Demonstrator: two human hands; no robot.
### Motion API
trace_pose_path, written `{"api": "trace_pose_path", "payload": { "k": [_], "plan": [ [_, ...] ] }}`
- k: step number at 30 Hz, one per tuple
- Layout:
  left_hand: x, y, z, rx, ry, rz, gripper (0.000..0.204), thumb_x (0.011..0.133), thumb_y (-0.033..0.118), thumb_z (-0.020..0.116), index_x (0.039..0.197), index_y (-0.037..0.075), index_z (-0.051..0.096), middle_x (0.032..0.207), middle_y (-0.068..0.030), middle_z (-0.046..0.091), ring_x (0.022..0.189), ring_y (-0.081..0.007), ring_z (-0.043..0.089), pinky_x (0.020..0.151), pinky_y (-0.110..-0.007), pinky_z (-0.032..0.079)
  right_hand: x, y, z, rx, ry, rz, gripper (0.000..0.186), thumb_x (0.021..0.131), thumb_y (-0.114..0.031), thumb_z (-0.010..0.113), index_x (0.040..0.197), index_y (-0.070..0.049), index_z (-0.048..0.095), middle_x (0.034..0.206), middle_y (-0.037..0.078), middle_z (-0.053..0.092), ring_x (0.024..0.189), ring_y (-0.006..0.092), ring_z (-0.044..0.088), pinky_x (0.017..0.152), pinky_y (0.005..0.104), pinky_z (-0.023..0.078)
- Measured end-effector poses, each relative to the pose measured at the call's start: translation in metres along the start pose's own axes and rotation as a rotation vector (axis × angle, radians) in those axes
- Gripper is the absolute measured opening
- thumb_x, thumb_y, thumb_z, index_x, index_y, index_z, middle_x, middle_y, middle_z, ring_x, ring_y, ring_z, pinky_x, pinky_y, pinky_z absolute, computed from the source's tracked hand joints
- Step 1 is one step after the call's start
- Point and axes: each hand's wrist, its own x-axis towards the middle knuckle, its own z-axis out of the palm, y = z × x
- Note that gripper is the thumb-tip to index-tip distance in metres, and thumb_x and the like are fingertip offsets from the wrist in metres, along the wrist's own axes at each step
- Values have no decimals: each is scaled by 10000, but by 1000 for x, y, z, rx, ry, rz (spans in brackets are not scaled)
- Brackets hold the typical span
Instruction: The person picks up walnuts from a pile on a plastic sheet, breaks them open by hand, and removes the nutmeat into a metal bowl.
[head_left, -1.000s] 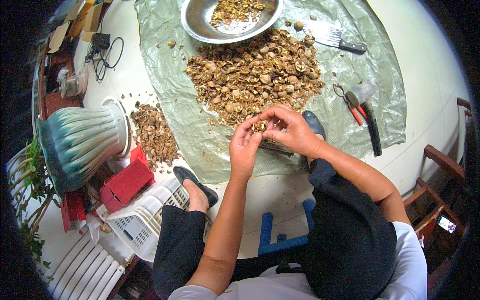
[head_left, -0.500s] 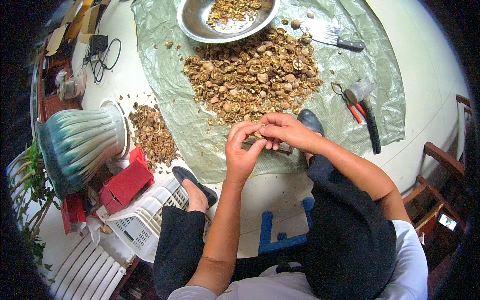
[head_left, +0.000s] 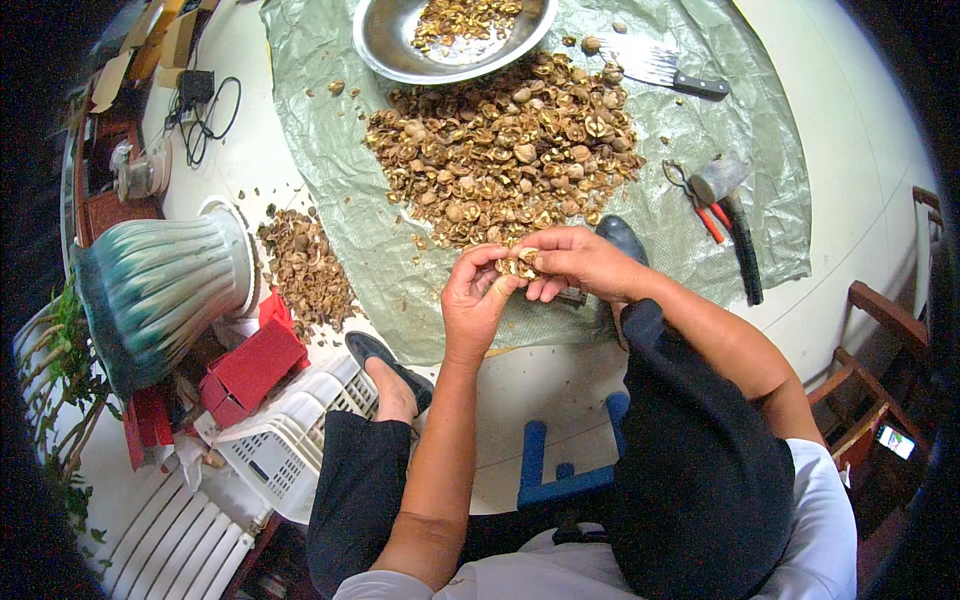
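Observation:
My left hand point(head_left: 475, 300) and my right hand point(head_left: 575, 262) meet over the green tarp point(head_left: 725, 100), both pinching a broken walnut point(head_left: 518, 263) that shows pale kernel inside. Just beyond them lies a large heap of walnuts and shell pieces point(head_left: 500, 160). A steel bowl point(head_left: 390, 40) with kernel pieces sits behind the heap. To its right is a wide white-bladed tool with a black handle point(head_left: 700, 86). Red-handled pliers point(head_left: 712, 220) and a mallet point(head_left: 720, 180) with a black handle lie at the right of the tarp. A small board is partly hidden under my hands.
A teal ceramic pot point(head_left: 155, 295), scattered shells point(head_left: 300, 270), red box point(head_left: 250, 370) and white plastic basket point(head_left: 280, 440) stand left. Cables point(head_left: 200, 120) lie upper left. A wooden chair point(head_left: 880, 325) with a phone point(head_left: 895, 440) is right; a blue stool point(head_left: 540, 490) is beneath me.
My hands have shifted slightly, my left a little left, and the walnut between them has been turned and now shows more broken kernel.

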Motion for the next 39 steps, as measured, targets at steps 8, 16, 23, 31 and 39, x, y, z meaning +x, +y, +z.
{"api": "trace_pose_path", "payload": {
  "k": [8,16,23,31,39],
  "plan": [
    [0,-2,-10,-235,49,-147,332,789,87,603,1079,-13,475,1047,-97,536,970,-169,513,876,-294,384,1,-4,-2,271,-102,56,303,877,-158,432,1122,18,460,966,126,563,825,210,597,662,271,525],
    [1,1,-9,-159,1,-112,404,781,128,615,1136,10,464,1073,-102,547,883,-145,540,759,-241,440,4,-5,6,94,44,62,203,850,-199,528,977,-42,509,830,52,564,717,111,575,583,210,498],
    [-1,1,-3,-491,16,-273,353,860,227,512,1120,-6,464,1052,-102,541,862,-141,524,740,-252,431,7,-1,3,50,101,76,195,827,-219,564,892,-37,544,756,25,583,626,86,565,501,179,470],
    [0,-2,-7,-545,-33,-219,357,845,240,530,1100,-4,471,1026,-95,541,848,-154,520,757,-272,430,0,-7,5,164,6,37,193,831,-211,550,912,-37,540,781,40,577,692,90,584,500,190,486],
    [1,-3,-6,-256,-8,-77,361,709,19,664,1038,5,516,1031,-66,507,962,-140,490,844,-266,397,5,-7,13,-35,59,87,187,801,-242,595,861,-65,575,768,-14,570,655,58,544,470,168,447]
  ]
}}
